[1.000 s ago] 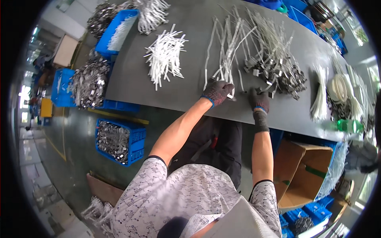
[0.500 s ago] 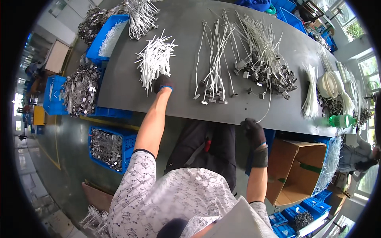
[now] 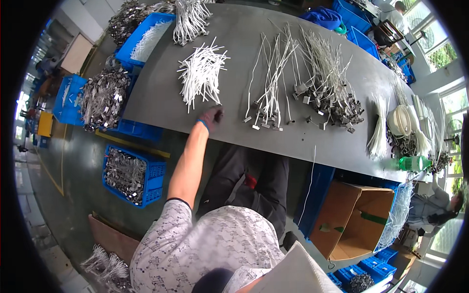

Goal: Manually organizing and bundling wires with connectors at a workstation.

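My left hand (image 3: 212, 117), in a dark glove with a blue cuff, is just off the near side of a loose pile of short white tubes (image 3: 202, 71). Its fingers are curled together near one tube's end; whether they grip anything is too small to tell. My right hand is out of sight. A single thin white wire (image 3: 308, 188) hangs across the table's front edge, its lower end near my dark trousers. Right of the tubes lie a small group of white wires (image 3: 273, 73) with metal clips and a larger heap of clipped wires (image 3: 325, 78).
The grey table (image 3: 161, 93) has a bundle of white wires (image 3: 190, 22) at back left. On its right are wire bundles (image 3: 378, 127) and a green bottle (image 3: 414, 163). Below stand a cardboard box (image 3: 325, 219) and a blue crate of clipped parts (image 3: 156, 171). Another person (image 3: 430, 207) is at far right.
My left hand has drawn back from the tube pile toward the table's front edge. My right hand has dropped out of view, and the wire it held now hangs over the edge.
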Tool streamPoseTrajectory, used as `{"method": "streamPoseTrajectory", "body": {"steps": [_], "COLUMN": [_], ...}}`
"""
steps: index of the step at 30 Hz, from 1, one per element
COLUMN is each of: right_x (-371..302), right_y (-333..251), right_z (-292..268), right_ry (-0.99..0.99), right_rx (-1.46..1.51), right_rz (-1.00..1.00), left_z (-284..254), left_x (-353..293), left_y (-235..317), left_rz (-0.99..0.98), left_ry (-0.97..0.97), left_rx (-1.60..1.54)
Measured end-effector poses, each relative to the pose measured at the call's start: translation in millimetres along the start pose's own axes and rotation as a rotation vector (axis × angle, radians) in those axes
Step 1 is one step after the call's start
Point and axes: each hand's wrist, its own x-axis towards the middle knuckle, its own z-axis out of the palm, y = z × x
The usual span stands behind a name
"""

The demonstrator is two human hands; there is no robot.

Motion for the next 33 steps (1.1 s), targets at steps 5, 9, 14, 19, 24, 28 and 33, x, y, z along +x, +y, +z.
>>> {"method": "streamPoseTrajectory", "body": {"steps": [5,9,14,19,24,28,33], "right_x": [32.7,60.2,65.7,71.9,83.3,86.0,75.9], "right_y": [-102.4,-162.3,-180.8,-191.6,-190.5,-168.2,-140.2], "right_z": [-105.6,-184.7,-217.1,-214.5,-218.0,-208.7,-193.7], "right_ry": [0.25,0.387,0.437,0.367,0.339,0.3,0.234], "right_rx": [0.144,0.077,0.07,0.021,-0.069,-0.124,-0.12], "right_rz": [-0.067,-0.24,-0.266,-0.327,-0.335,-0.251,-0.164], "left_z": [71.3,112.9,87.2,101.7,164.1,196.8,207.2], "left_x": [-1.7,9.6,14.1,-10.2,-71.9,-110.2,-139.2], "left_y": [-63.6,-60.9,-23.0,-61.9,-105.1,-91.5,-64.8], "left_rz": [-0.133,-0.034,-0.024,-0.195,0.062,0.34,0.686], "left_ry": [-0.235,0.041,0.037,-0.261,-0.406,-0.364,-0.257], "left_rx": [-0.247,-0.132,-0.261,-0.332,-0.18,-0.191,-0.136]}}
